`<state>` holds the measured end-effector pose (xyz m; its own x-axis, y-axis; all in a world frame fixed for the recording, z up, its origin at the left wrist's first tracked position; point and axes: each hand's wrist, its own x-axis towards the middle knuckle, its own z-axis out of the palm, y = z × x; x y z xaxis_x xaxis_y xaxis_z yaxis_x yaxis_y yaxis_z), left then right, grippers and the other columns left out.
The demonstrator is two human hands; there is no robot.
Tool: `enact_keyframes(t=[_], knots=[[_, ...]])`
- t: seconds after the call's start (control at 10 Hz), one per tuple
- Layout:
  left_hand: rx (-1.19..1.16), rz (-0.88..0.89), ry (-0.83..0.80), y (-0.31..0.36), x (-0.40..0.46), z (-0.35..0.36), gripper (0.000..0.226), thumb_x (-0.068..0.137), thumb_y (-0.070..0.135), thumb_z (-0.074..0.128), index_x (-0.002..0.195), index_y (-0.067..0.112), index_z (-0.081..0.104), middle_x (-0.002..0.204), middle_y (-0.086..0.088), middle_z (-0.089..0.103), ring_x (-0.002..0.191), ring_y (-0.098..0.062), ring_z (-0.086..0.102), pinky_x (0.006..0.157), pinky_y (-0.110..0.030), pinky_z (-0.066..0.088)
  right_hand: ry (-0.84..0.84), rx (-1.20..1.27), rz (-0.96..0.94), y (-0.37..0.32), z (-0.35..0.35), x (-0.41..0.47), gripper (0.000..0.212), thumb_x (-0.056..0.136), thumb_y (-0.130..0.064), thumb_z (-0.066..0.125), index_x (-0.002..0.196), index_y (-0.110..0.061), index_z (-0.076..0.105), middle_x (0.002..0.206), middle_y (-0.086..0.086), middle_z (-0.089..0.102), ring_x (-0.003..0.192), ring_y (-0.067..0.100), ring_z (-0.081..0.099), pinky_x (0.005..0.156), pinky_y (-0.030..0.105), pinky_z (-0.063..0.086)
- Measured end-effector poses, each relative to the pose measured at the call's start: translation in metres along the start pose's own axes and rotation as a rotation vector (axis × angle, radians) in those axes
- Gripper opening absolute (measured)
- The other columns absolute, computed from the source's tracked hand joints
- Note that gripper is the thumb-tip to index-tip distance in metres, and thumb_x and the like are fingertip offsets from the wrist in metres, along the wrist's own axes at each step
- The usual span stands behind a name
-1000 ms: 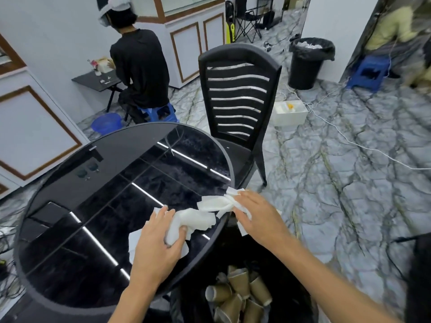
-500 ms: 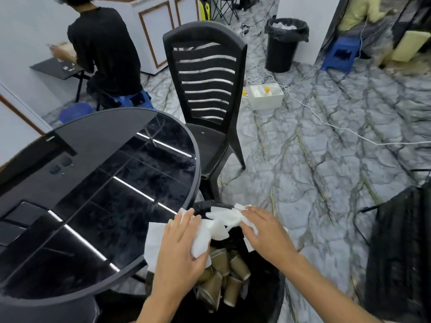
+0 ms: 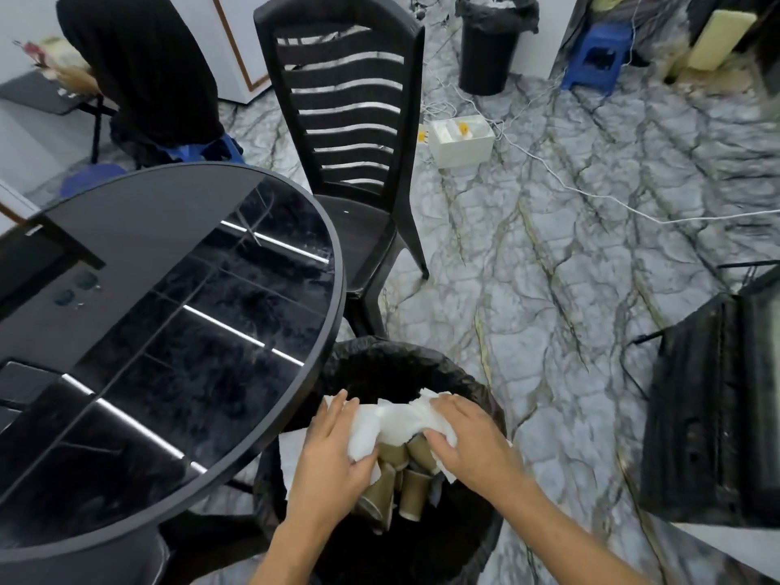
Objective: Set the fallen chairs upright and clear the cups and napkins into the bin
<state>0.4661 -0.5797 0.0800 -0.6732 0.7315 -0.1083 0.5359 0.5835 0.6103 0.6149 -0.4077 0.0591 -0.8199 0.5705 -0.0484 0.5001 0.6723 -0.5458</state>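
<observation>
Both hands are over the open top of the black bin (image 3: 472,386), palms down, arms coming in from below. The left hand (image 3: 333,462) and the right hand (image 3: 472,445) each have fingers curled tight around the white napkins (image 3: 396,420), bunched between them. Brown paper cups (image 3: 405,487) lie inside the bin, right under the napkins.
</observation>
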Motion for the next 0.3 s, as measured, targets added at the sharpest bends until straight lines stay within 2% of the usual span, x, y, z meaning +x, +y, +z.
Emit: enact_keyframes(t=[0.1, 0.2, 0.3], knots=[[-0.021, -0.042, -0.073, -0.006, 0.004, 0.006, 0.074, 0.089, 0.047, 0.066, 0.151, 0.021, 0.036, 0.162, 0.005, 0.026, 0.152, -0.021, 0.017, 0.121, -0.037, 0.026, -0.1, -0.012, 0.054, 0.003, 0.012, -0.003, 0.071, 0.085, -0.06, 0.042, 0.14, -0.016, 0.053, 0.144, 0.003, 0.052, 0.137, 0.02, 0.043, 0.113, 0.045, 0.036], [-0.054, -0.05, -0.127, -0.015, 0.002, 0.013, 0.081, 0.086, 0.057, 0.063, 0.152, 0.023, 0.032, 0.163, 0.006, 0.022, 0.152, -0.017, 0.015, 0.123, -0.035, 0.02, -0.164, -0.013, 0.093, 0.006, 0.023, -0.008, 0.075, 0.083, -0.062, 0.043, 0.146, -0.021, 0.043, 0.151, 0.0, 0.043, 0.142, 0.016, 0.034, 0.118, 0.037, 0.026], [-0.116, -0.103, -0.164, -0.021, -0.001, 0.017, 0.086, 0.084, 0.059, 0.063, 0.154, 0.023, 0.028, 0.164, 0.007, 0.019, 0.152, -0.013, 0.012, 0.122, -0.033, 0.018, -0.171, 0.012, 0.123, 0.005, 0.03, -0.011, 0.075, 0.085, -0.058, 0.048, 0.149, -0.02, 0.039, 0.154, 0.001, 0.039, 0.144, 0.014, 0.03, 0.118, 0.029, 0.022]])
